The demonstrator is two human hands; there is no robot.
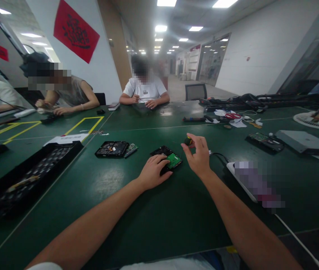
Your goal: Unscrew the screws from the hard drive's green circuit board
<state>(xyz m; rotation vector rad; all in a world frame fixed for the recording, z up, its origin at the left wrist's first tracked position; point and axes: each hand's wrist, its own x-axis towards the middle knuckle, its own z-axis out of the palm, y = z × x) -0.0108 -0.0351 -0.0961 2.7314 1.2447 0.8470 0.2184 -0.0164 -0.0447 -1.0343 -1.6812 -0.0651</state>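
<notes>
On the green table, a hard drive (163, 150) lies with its green circuit board (174, 160) showing. My left hand (154, 170) grips it from the near left, fingers over the board and thumb along the near edge. Just right of the drive, my right hand (198, 154) pinches a screwdriver (187, 140) by its yellow and black handle. Its shaft is too thin to make out clearly. To the left sits an opened black hard drive (112, 149), with a loose circuit board (131, 150) beside it.
A long black tray (30, 180) with small parts stands at left. A phone-like slab (249, 183) with a cable lies at right. Farther right are another hard drive (265, 142) and a grey box (307, 141). Red scissors (232, 116) lie behind. Several people sit around the table.
</notes>
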